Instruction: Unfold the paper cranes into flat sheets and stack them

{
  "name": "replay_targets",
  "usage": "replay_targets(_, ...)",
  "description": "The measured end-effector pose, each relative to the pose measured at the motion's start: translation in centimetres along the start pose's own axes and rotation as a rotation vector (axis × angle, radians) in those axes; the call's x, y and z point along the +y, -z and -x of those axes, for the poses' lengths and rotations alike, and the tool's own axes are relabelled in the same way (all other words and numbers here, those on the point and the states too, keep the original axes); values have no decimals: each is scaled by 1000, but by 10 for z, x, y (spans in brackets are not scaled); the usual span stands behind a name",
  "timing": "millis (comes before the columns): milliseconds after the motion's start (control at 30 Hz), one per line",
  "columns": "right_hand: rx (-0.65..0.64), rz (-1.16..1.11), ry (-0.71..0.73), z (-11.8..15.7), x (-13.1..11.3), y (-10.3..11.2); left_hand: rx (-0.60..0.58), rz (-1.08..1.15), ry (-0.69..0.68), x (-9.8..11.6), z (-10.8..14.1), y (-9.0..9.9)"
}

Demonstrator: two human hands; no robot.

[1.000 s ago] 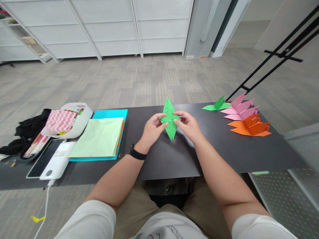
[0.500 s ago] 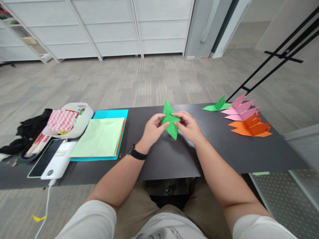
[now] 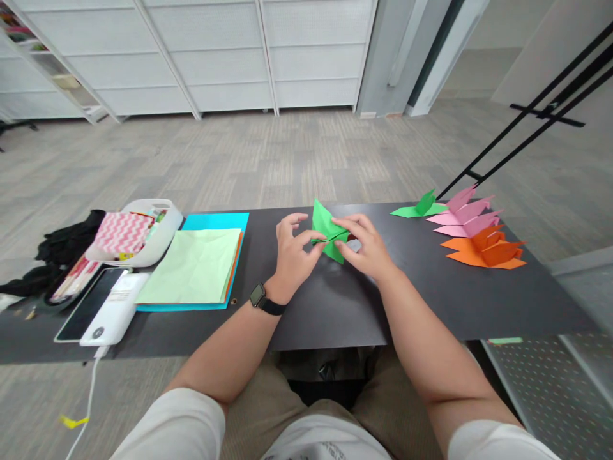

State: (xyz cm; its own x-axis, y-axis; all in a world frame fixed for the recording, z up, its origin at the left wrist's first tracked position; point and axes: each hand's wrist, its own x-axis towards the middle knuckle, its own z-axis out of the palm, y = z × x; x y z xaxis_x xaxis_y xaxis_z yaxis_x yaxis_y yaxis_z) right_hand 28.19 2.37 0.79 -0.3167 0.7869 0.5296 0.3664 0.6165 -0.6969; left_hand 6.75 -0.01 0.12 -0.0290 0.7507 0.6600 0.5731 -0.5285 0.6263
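Over the middle of the dark table, a folded green origami paper (image 3: 326, 220) is held between my two hands, with one point toward the far edge and another toward me. My left hand (image 3: 295, 252) pinches its left side near the centre fold between thumb and a finger, the other fingers lifted away. My right hand (image 3: 364, 248) grips the right side, fingers on top and thumb at the lower part. Parts of the paper under the fingers are hidden. Several finished folded figures stand to the right: a green one (image 3: 419, 207), pink ones (image 3: 463, 216) and orange ones (image 3: 486, 248).
Left of my hands lies a stack of light green paper (image 3: 191, 265) over orange and blue sheets. Beyond it are a white basket (image 3: 165, 233) with a pink zigzag pouch, a phone (image 3: 89, 310), a white power bank (image 3: 112, 313) with a cable, and black cloth (image 3: 69, 239).
My left fingers have lifted and spread, leaving a thumb pinch on the left side. The green paper has bent at its middle, and its lower point looks shorter. The view has shifted slightly.
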Motion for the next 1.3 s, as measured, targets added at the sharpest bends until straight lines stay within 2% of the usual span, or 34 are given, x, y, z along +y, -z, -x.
replay_targets(100, 37, 63, 9, -2, -2, 2, -35, 104, 7, 6, -3, 4)
replay_targets(200, 57, 9, -13, -3, -5, 3, -107, 291, 67, 8, -3, 5)
replay_targets(433, -80, -404, -366, 3, -4, -10, -125, 643, 403, -4, 0, -8)
replay_targets(600, 0, -490, -449, -1, -4, -8, -226, 875, 540, -8, -3, -14)
replay_targets(800, -81, -791, -671, -4, -11, -5, -156, 994, 729, -13, -2, -16)
replay_targets(900, -127, -829, -708, -3, -13, -7, -128, 984, 779, -19, 0, -20)
replay_targets(1000, -113, -743, -689, -3, -9, -12, -60, 797, 722, -26, 3, -23)
replay_targets(1067, -91, -636, -652, -2, -3, -15, 13, 526, 569, -27, 3, -22)
replay_targets(1133, -42, -485, -566, -1, 2, -17, 28, 255, 370, -24, 2, -17)
replay_targets(1200, 25, -294, -440, 1, 5, -18, -22, 122, 220, -19, 1, -13)
replay_targets(1300, 60, -52, -270, 5, 4, -18, -153, 201, 148, -13, 3, -10)
